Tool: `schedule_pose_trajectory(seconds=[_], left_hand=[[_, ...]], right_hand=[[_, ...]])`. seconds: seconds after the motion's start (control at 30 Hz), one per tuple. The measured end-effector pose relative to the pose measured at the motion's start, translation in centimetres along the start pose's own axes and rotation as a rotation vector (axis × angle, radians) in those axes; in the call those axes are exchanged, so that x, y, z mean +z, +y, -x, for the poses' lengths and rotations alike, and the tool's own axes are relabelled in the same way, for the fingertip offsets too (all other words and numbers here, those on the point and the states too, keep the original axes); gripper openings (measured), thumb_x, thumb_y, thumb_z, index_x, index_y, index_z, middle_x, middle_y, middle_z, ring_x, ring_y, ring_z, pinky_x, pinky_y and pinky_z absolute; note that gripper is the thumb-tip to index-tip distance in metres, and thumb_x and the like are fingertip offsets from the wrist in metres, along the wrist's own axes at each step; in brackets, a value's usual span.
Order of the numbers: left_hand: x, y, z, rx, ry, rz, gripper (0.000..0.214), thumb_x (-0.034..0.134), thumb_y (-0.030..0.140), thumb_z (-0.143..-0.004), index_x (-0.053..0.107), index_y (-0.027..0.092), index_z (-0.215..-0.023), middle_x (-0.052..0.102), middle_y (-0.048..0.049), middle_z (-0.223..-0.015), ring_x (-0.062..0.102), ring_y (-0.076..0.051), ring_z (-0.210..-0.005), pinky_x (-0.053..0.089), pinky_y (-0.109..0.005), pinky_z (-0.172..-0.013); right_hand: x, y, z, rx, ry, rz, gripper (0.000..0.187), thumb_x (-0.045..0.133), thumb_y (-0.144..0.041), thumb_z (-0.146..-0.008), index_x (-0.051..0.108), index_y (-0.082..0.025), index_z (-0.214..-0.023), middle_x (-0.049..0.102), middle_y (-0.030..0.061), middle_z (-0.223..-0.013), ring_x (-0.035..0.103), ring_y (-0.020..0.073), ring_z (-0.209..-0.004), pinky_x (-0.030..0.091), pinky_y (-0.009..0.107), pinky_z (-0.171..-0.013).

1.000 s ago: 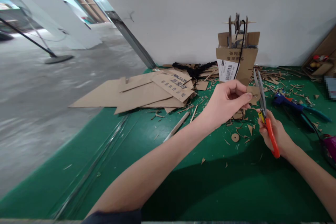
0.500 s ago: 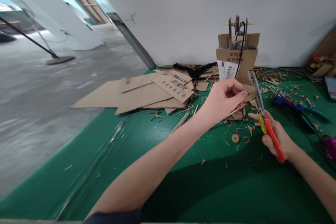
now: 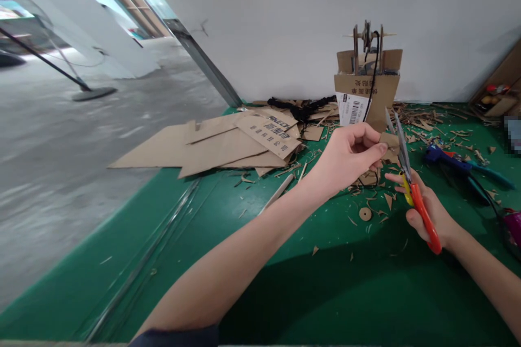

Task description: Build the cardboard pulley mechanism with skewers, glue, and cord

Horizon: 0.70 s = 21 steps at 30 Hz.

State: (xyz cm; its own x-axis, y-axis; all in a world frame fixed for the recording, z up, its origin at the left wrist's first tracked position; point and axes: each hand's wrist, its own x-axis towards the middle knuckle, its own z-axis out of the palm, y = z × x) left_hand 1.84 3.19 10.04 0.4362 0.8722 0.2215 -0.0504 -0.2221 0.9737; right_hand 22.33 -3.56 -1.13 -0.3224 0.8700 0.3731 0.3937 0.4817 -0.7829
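Between the thumb and fingers of my left hand (image 3: 353, 156) is a small piece of brown cardboard (image 3: 389, 144). My right hand (image 3: 432, 207) is closed around the orange and yellow handles of a pair of scissors (image 3: 422, 217). The blades point up and stand slightly apart, with the cardboard's right edge at or between them; whether they are cutting I cannot tell. Below the hands, a small round cardboard disc (image 3: 365, 214) with a centre hole lies on the green table (image 3: 325, 293).
Behind the hands stands a cardboard box (image 3: 368, 87) carrying a pulley-like wheel and black cord. Flat cardboard sheets (image 3: 228, 143) are piled to the left. A blue glue gun (image 3: 442, 157) lies at right among scraps. A box (image 3: 494, 100) holds small items.
My left hand has moved slightly right, bringing the cardboard piece closer in against the scissor blades. The right hand and scissors have barely moved.
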Motion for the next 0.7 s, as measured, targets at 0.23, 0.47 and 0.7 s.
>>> schedule_pose_trajectory(seconds=[0.23, 0.47, 0.7], left_hand=[[0.17, -0.31, 0.09, -0.004, -0.009, 0.02, 0.015, 0.071, 0.02, -0.082, 0.059, 0.016, -0.074, 0.061, 0.0022, -0.06, 0.058, -0.007, -0.052, 0.047, -0.019, -0.051], [0.18, -0.19, 0.13, -0.005, 0.0, -0.001, 0.014, 0.068, 0.019, -0.083, 0.058, 0.016, -0.075, 0.061, 0.0012, -0.061, 0.06, -0.008, -0.054, 0.047, -0.019, -0.051], [0.26, -0.42, 0.08, -0.03, 0.009, -0.052, 0.011, 0.066, 0.021, -0.085, 0.06, 0.015, -0.079, 0.061, 0.0009, -0.064, 0.059, -0.008, -0.056, 0.048, -0.02, -0.053]], right_hand=[[0.02, 0.3, 0.06, 0.045, 0.024, 0.023, 0.082, 0.045, -0.076, -0.089, 0.032, -0.021, -0.149, 0.063, 0.0185, -0.125, 0.071, 0.0261, -0.088, 0.058, 0.037, -0.068], [-0.19, -0.09, -0.23, 0.085, 0.049, 0.176, 0.067, 0.045, -0.062, -0.096, 0.038, -0.012, -0.139, 0.069, 0.0056, -0.083, 0.067, 0.0194, -0.061, 0.055, 0.032, -0.06], [-0.22, -0.13, -0.04, 0.235, 0.076, 0.271, 0.049, 0.05, -0.042, -0.094, 0.044, -0.016, -0.135, 0.071, 0.001, -0.073, 0.07, 0.0198, -0.055, 0.056, 0.031, -0.056]])
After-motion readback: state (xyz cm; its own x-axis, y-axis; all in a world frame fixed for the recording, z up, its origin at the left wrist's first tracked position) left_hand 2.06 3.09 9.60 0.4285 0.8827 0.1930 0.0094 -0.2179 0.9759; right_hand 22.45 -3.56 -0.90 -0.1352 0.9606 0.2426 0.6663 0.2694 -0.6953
